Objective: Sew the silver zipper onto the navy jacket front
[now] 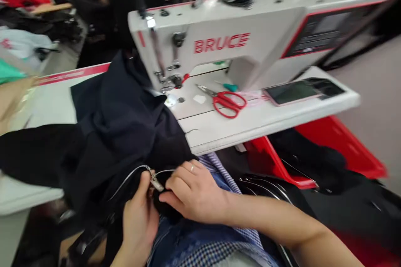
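A dark navy and black garment [122, 121] lies bunched over the front edge of the sewing table, spilling down to my lap. A zipper with a pale metal slider [156, 183] runs along its lower edge. My left hand [139, 215] grips the garment at the zipper, thumb beside the slider. Just right of the slider, my right hand [194, 190], with a ring on one finger, pinches the black cloth by the zipper. The fingertips of both hands are partly hidden by the fabric.
Behind the garment stands a white sewing machine [219, 44]. Red-handled scissors [228, 103] and a phone [291, 91] lie on the white table [216, 127]. Below, at right, a red bin [341, 142] holds dark garments with zippers. Another person [125, 4] is partly visible beyond the machine.
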